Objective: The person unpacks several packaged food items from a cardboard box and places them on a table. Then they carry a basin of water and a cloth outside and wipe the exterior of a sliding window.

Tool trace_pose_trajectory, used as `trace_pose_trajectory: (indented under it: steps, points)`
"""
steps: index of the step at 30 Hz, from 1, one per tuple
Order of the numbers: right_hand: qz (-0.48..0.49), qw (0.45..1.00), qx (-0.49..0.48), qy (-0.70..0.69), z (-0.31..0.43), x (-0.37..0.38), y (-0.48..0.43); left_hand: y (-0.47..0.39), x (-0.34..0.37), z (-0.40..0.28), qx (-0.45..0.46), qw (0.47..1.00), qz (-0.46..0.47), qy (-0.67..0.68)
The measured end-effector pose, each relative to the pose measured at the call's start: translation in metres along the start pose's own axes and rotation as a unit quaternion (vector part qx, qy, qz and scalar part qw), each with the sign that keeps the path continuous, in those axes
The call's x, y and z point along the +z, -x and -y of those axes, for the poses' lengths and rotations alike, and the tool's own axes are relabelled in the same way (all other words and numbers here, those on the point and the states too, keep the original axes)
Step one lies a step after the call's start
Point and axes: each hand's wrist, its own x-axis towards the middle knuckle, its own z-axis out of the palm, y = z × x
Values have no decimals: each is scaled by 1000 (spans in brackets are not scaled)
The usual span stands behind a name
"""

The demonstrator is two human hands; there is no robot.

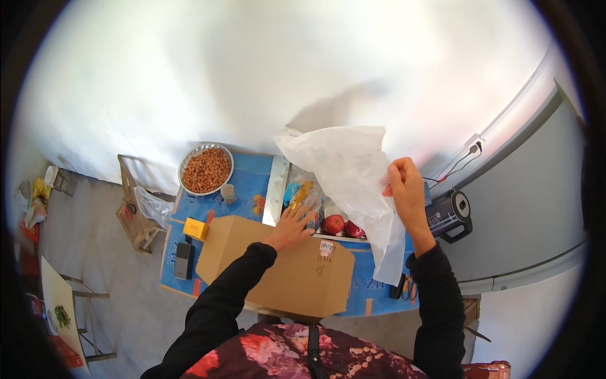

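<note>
My right hand (405, 189) pinches the edge of a translucent white plastic sheet or bag (341, 166). It hangs raised over an open box with a white inner side (274, 189). My left hand (292, 230) lies with its fingers apart over the box's near edge, by clear and coloured plastic packets (300, 194). Whether its fingertips press on the packets I cannot tell. Red apples (334, 224) show in the box beneath the sheet, which hides the rest. A brown cardboard flap (284, 265) with handwriting and a small label spreads towards me under my left wrist.
On the blue-covered table (251, 166) are a metal bowl of brown nuts or beans (207, 170), a small jar (228, 193), a yellow box (195, 229) and a black device (183, 260). Scissors (409, 288) lie right; a dark electric kettle (447, 215) stands beyond. A wooden chair (135, 218) is left.
</note>
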Motion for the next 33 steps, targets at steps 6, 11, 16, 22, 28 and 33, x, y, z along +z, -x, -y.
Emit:
trace_pose_trajectory:
  steps: [6,11,16,22,28,33]
  points:
    - [7,990,-122,74,-1,34,22,18,-42,7,-179,878,-92,434]
    - [59,982,-142,111,-18,85,57,45,-104,13,-352,650,-38,672]
    - [66,966,-203,143,-52,154,97,73,-138,18,-376,630,-76,675]
    - [230,945,-180,147,-74,218,141,105,-141,28,-386,754,-242,473]
    - [247,954,-130,112,-99,204,166,86,-151,4,-226,959,-170,20]
    - [201,970,-99,96,-127,169,175,23,-137,-36,-104,987,-79,-91]
